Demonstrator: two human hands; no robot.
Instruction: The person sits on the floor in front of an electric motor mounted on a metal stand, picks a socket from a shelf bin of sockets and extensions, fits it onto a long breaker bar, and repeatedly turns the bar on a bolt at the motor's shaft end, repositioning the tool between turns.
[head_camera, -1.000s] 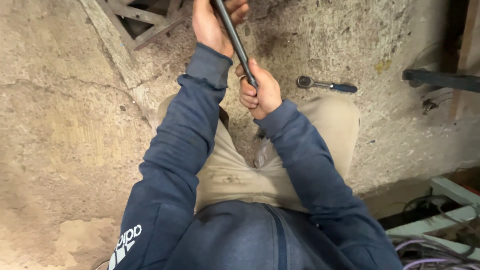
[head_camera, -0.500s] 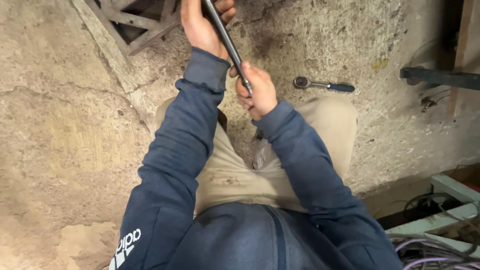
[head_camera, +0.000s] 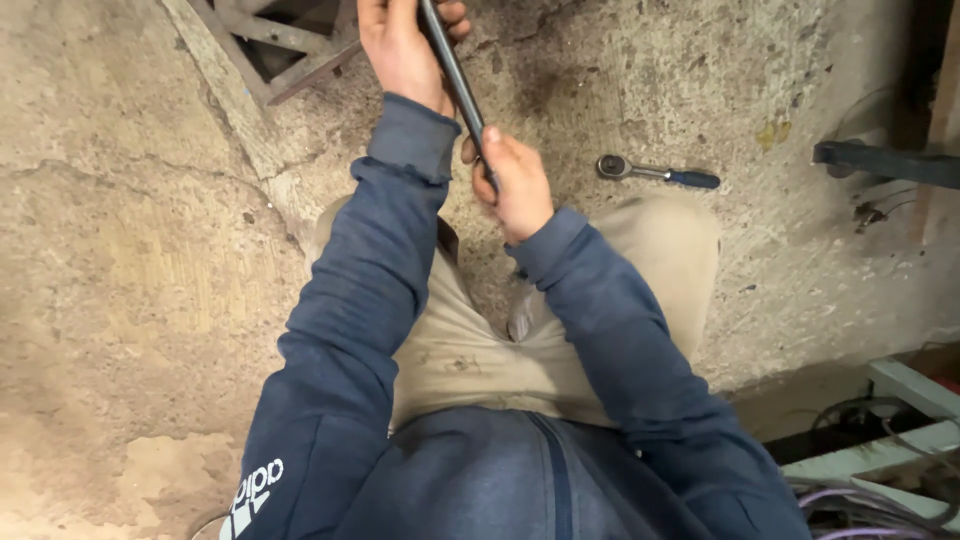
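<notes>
From the head view, you are crouched over a rough, cracked concrete floor, looking down past your blue sleeves and beige trousers.

Your left hand is at the top edge of the frame, its grip wrapped tight around the upper part of a long dark metal bar. The fingers curl over the bar from the far side and the palm is under it, so the bar passes right through the closed fist. Part of the hand is cut off by the frame edge.

Your right hand sits lower and nearer to you, its grip closed on the lower end of the same bar. The bar runs on a slant from the upper hand down and to the right into this one, and its tip disappears inside your fingers, so you cannot tell what is at that end.

Between the two grips a short stretch of the bar is bare, just above your left cuff.

To the right of your right hand, apart from it, a ratchet wrench with a blue handle lies flat on the floor, its round head pointing toward you. At upper left, a metal grate is set in the floor just beside your left hand. At lower right, purple cables lie beside pale green framing.
</notes>
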